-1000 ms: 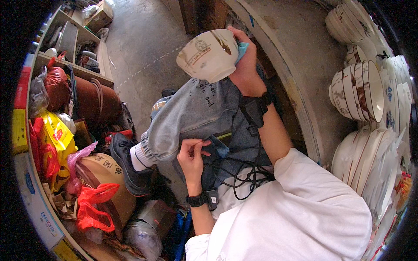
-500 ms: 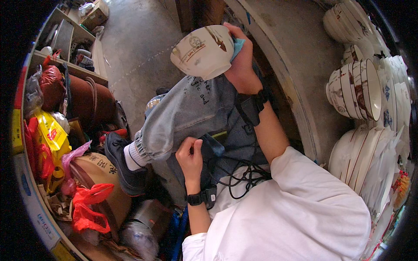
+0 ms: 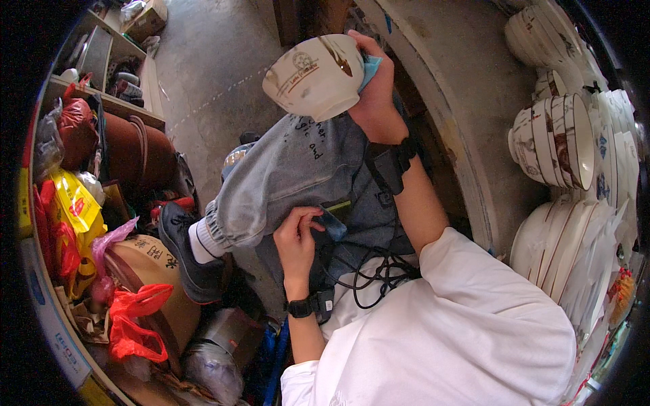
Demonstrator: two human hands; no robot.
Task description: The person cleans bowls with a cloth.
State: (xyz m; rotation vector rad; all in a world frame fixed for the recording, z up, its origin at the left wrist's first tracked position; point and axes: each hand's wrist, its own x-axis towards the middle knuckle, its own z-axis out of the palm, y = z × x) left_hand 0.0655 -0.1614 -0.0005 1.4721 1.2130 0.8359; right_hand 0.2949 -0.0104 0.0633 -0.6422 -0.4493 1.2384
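Note:
Raised above my knee, my right hand (image 3: 374, 91) grips a white patterned bowl (image 3: 315, 78) by its far right side. A light-blue cloth or wrap (image 3: 370, 70) lies between that palm and the bowl, which is tilted with its foot toward me. My left hand (image 3: 296, 240) is over my lap, with fingers bent and pinched together. A touch of red shows at its fingertips; what they hold, if anything, I cannot make out. Right beside them lies a translucent dark-blue piece (image 3: 332, 226) on my jeans, near a yellow-green strip (image 3: 337, 205).
Stacked bowls (image 3: 552, 141) and plates (image 3: 562, 237) line the right side. On the left are shelves (image 3: 152, 81), a brown bucket (image 3: 139, 152), yellow bags (image 3: 76, 203), a red bag (image 3: 141, 321) and a tan round container (image 3: 152, 264). Black cable (image 3: 379, 277) loops across my lap.
The fingers of my left hand have shifted toward the blue piece, and the thumb no longer points up. The bowl has risen very slightly in my right hand.

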